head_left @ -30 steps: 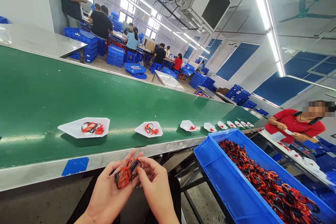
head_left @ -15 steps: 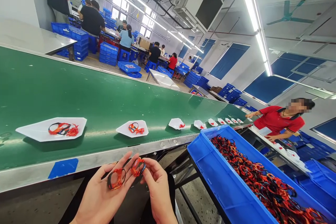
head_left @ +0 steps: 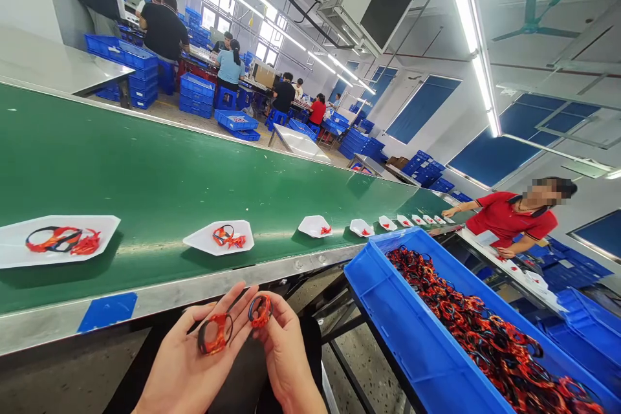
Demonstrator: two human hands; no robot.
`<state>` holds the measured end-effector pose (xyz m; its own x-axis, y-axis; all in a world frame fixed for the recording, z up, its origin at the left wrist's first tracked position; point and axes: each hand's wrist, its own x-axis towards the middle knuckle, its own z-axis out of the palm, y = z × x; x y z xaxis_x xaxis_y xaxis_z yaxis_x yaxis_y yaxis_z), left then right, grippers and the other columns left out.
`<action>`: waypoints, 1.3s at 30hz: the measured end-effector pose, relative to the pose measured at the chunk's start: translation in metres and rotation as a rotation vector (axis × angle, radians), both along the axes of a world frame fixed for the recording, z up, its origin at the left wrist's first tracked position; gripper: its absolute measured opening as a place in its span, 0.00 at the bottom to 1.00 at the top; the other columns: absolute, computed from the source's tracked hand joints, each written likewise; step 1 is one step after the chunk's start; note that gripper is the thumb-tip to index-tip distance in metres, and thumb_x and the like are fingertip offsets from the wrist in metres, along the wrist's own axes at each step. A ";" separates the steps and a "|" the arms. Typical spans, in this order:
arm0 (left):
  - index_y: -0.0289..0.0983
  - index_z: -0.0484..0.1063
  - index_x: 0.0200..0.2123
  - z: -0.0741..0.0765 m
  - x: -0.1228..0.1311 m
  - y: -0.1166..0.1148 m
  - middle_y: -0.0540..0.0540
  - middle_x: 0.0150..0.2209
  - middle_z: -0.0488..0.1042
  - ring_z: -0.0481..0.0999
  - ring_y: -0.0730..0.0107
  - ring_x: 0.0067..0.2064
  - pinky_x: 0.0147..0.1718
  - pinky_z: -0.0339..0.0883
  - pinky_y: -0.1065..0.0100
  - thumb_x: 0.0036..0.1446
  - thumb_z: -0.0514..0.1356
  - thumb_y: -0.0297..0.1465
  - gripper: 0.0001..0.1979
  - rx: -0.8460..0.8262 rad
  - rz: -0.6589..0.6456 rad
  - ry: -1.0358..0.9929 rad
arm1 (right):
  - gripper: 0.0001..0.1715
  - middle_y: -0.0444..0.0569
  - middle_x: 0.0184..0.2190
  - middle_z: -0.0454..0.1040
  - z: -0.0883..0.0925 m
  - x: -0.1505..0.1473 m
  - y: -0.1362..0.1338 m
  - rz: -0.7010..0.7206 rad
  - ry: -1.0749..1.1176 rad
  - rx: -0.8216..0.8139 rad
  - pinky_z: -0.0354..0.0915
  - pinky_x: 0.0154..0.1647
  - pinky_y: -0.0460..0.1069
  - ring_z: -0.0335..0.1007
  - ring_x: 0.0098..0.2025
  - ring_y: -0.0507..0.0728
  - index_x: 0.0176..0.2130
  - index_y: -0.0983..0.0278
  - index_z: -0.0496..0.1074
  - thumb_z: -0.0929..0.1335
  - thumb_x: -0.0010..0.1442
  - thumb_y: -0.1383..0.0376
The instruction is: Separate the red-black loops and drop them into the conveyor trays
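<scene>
My left hand (head_left: 191, 369) lies palm up, with a black-and-orange band loop (head_left: 215, 334) resting across its fingers. My right hand (head_left: 286, 356) pinches a smaller black-and-orange loop (head_left: 261, 311) at its fingertips. The hands are close together, just below the steel edge (head_left: 194, 288) of a green conveyor belt (head_left: 145, 162). On the belt, white paper trays (head_left: 218, 237) carry tangles of black and red bands. To my right, a blue plastic crate (head_left: 412, 336) is heaped with tangled black-and-orange bands (head_left: 485, 330).
A co-worker in a red shirt (head_left: 507, 217) stands across the belt's far end, beside a white-topped bench. Further off, several people sit at tables among stacks of blue crates (head_left: 196, 94). A strip of blue tape (head_left: 107, 312) marks the belt's edge.
The bands bunched between my hands have come apart into two loops, one in each hand. The white trays have shifted left along the belt, and the view has tilted slightly.
</scene>
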<state>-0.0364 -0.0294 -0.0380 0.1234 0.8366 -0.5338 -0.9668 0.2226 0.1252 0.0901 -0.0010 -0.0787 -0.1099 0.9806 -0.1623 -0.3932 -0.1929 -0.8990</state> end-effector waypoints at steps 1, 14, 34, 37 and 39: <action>0.24 0.64 0.53 0.000 0.000 0.000 0.26 0.54 0.67 0.65 0.43 0.55 0.48 0.69 0.54 0.46 0.57 0.24 0.28 0.002 -0.002 -0.003 | 0.12 0.47 0.33 0.73 0.000 0.000 0.000 0.003 0.016 -0.011 0.60 0.28 0.42 0.62 0.28 0.48 0.38 0.65 0.76 0.73 0.50 0.66; 0.24 0.63 0.54 0.005 -0.008 0.005 0.25 0.52 0.68 0.69 0.45 0.52 0.46 0.70 0.49 0.47 0.56 0.25 0.28 -0.005 0.053 -0.026 | 0.17 0.52 0.37 0.76 0.035 0.034 0.078 -0.118 -0.637 0.340 0.65 0.30 0.48 0.71 0.35 0.56 0.43 0.65 0.72 0.65 0.55 0.62; 0.28 0.71 0.44 -0.007 -0.002 0.006 0.30 0.47 0.74 0.70 0.49 0.53 0.49 0.67 0.53 0.56 0.53 0.31 0.16 0.118 -0.061 0.155 | 0.13 0.39 0.18 0.62 0.029 -0.002 -0.011 0.219 -0.302 0.061 0.45 0.14 0.42 0.47 0.15 0.44 0.28 0.65 0.69 0.67 0.58 0.57; 0.28 0.70 0.45 -0.006 0.001 0.004 0.31 0.48 0.73 0.70 0.49 0.52 0.50 0.67 0.52 0.56 0.53 0.32 0.17 0.122 -0.065 0.145 | 0.15 0.38 0.20 0.60 0.031 0.015 -0.004 0.205 0.092 -0.129 0.39 0.13 0.40 0.42 0.15 0.42 0.28 0.66 0.66 0.70 0.55 0.58; 0.28 0.70 0.45 -0.003 0.004 0.004 0.31 0.48 0.73 0.70 0.50 0.52 0.49 0.68 0.52 0.56 0.53 0.32 0.17 0.109 -0.066 0.145 | 0.14 0.38 0.21 0.60 0.032 0.019 -0.006 0.197 0.214 -0.188 0.40 0.13 0.38 0.43 0.16 0.41 0.29 0.67 0.68 0.71 0.53 0.59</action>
